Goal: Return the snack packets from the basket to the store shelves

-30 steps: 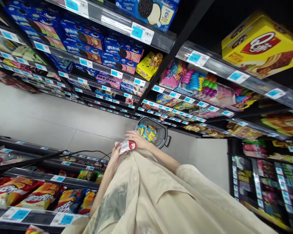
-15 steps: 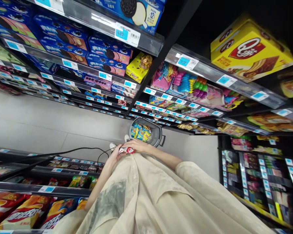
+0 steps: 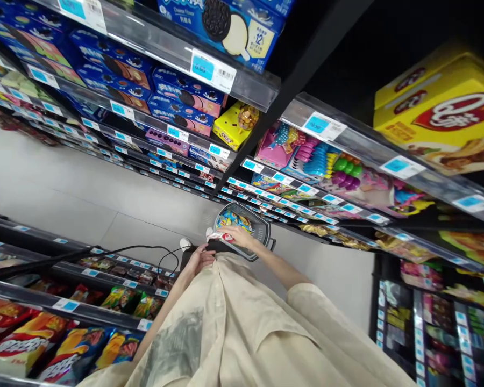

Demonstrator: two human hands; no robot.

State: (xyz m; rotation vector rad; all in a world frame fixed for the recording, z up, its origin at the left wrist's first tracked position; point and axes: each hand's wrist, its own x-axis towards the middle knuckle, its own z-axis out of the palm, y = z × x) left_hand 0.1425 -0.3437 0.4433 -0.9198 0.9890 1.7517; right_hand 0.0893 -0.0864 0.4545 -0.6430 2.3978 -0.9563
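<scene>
My right hand (image 3: pixel 239 236) is closed on a small red and white packet (image 3: pixel 222 236), just over the near rim of a grey basket (image 3: pixel 262 228). Blue and yellow snack packets (image 3: pixel 234 219) lie inside that basket, which stands on the floor. Close to my waist is my left hand (image 3: pixel 200 259), lower and to the left of the packet, with its fingers loosely apart and nothing visible in it.
Shelves of blue cookie boxes (image 3: pixel 185 102) and yellow boxes (image 3: pixel 439 113) rise in front. Bagged snacks (image 3: pixel 28 344) fill a shelf at the lower left. A black cable (image 3: pixel 137 247) crosses from the left towards my feet.
My right hand has moved right and forward with the packet, away from my left hand and over the basket's edge. My left hand has let go of the packet.
</scene>
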